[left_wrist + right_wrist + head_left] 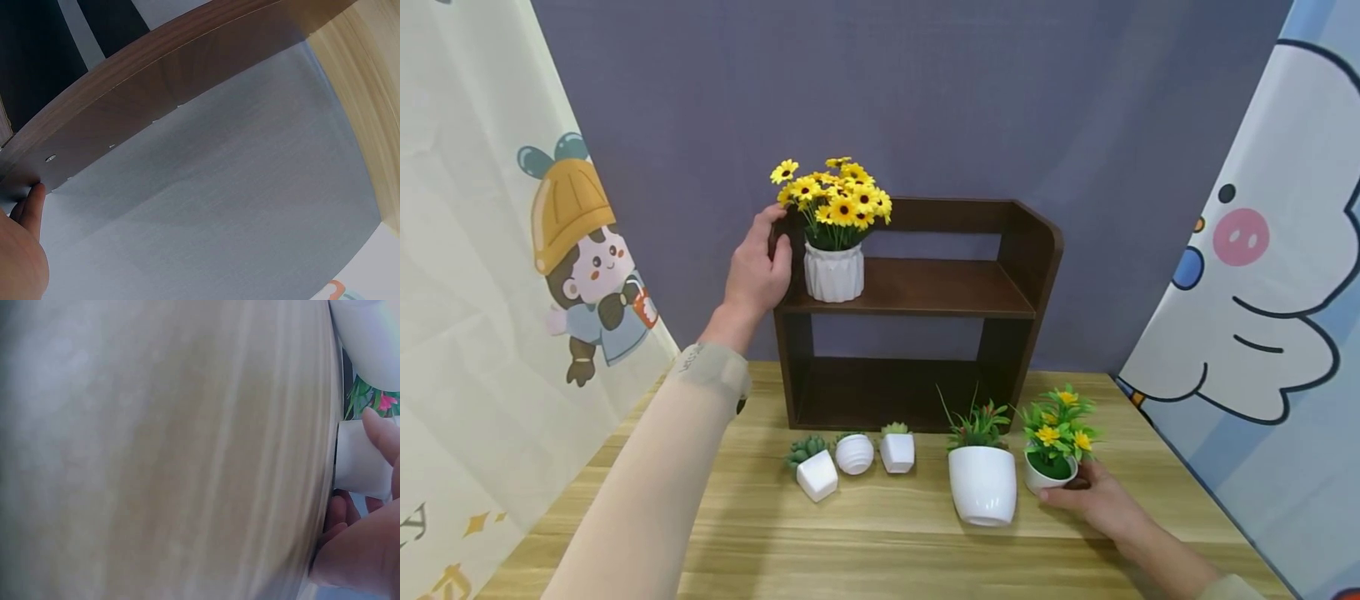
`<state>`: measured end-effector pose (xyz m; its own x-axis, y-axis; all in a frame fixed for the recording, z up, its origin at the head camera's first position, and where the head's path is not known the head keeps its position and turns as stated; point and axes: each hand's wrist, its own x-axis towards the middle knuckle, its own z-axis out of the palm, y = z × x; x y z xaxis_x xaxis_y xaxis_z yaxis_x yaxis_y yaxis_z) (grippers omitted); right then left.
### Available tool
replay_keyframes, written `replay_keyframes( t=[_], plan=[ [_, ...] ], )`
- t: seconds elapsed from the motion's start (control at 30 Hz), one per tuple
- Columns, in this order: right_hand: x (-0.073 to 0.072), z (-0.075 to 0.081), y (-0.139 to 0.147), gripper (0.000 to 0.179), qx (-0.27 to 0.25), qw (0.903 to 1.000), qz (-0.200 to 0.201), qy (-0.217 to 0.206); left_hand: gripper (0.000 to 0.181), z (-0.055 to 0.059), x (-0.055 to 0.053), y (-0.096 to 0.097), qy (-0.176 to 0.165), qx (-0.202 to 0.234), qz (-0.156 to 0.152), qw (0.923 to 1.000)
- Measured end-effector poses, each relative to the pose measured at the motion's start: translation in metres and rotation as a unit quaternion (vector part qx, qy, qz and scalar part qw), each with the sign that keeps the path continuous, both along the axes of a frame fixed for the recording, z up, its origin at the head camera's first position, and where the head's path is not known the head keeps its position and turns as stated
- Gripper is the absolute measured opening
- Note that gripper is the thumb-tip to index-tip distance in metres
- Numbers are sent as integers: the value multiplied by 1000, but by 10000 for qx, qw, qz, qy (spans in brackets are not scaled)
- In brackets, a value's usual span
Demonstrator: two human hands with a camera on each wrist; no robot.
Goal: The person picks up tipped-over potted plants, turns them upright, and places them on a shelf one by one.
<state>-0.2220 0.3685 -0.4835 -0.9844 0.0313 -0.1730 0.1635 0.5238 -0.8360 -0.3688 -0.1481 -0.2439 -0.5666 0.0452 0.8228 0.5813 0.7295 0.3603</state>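
Observation:
My left hand (758, 265) touches the left side of a dark brown two-tier shelf (925, 310), its thumb by the front edge. In the left wrist view, straight fingers (34, 212) rest against the panel's outer face. Right beside this hand, a ribbed white pot of yellow daisy-like flowers (835, 275) stands on the upper tier. At the table's right, my right hand (1105, 500) holds a small white pot with a yellow-flowered plant (1051, 475), thumb on one side and fingers on the other. The right wrist view shows the pot's white wall (362, 459) between thumb and fingers.
Left of the held pot, a larger white pot with a grassy plant (982, 487) lies tilted. Three small succulents, a square pot (817, 477), a round ribbed pot (855, 455) and another square pot (898, 453), lie before the shelf on the wooden table (850, 567). Curtains surround it.

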Motion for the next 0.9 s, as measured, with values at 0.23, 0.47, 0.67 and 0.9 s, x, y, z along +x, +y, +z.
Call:
replay_keyframes(
  t=[0.23,0.47,0.67,0.9],
  plan=[
    [-2,0,0,112,-45,9999,-24,-164,45,0,-3,-1,68,20,6,10000],
    [-4,-2,2,107,-5,9998,-34,-184,45,0,-4,-1,99,-28,-9,9999],
    [-5,-1,4,109,-179,9996,-67,-189,46,0,-4,-2,99,1,-35,9999],
    [-6,-1,10,117,-293,9993,-59,-211,46,-2,-6,-3,119,-20,-40,9999]
  ],
)
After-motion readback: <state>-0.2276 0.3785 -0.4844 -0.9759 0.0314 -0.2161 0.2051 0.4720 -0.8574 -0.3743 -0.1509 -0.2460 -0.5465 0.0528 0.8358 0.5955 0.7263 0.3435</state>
